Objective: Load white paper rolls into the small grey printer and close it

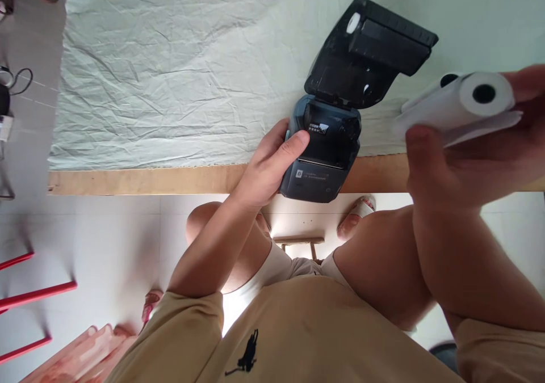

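Observation:
A dark portable printer (323, 161) sits at the near edge of the table (170, 76), its lid (370, 48) swung open and standing up behind it. My left hand (270, 164) is closed around the printer's left side, thumb resting on its top. To the right, raised close to the camera, my right hand (468, 156) is closed on a white paper roll (464, 105); the roll's hollow core faces me and a loose paper end sticks out on both sides.
A wrinkled pale cloth covers the table, whose wooden front edge (140, 180) runs across the view. Red metal bars (34, 295) stand on the floor at lower left. Cables and small items (11, 82) lie at the far left.

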`<action>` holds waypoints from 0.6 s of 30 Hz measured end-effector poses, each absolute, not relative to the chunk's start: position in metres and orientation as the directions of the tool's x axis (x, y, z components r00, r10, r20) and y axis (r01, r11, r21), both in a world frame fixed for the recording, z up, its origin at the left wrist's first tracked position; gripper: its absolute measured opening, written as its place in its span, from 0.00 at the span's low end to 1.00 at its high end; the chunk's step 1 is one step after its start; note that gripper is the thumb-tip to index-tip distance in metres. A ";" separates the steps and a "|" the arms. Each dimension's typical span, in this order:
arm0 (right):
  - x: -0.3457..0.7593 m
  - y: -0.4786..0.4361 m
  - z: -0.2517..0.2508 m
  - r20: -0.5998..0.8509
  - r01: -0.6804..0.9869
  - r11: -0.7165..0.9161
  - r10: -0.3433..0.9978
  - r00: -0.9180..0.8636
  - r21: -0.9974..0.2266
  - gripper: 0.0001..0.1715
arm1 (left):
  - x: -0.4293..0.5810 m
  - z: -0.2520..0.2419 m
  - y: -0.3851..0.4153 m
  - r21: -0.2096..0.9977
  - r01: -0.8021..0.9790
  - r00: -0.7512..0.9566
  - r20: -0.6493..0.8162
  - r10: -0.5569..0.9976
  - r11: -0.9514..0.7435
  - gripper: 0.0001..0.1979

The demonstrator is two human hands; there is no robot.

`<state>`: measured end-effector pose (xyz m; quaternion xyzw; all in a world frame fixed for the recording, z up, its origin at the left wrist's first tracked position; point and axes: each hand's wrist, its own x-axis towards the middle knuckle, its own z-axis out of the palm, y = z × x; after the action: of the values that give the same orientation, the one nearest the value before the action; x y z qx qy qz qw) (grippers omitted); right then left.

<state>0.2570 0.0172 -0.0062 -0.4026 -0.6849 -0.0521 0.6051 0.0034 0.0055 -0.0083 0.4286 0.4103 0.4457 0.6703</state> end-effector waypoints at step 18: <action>0.210 0.003 0.001 0.704 0.675 0.597 0.692 -0.160 -0.433 0.11 | 0.000 -0.009 0.007 0.963 -0.176 0.289 -0.145 0.946 0.202 0.26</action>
<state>0.2103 0.0026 0.0011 -0.4488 -0.7616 0.0090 0.4675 0.0005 0.0071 -0.0086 0.4642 0.4147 0.4285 0.6549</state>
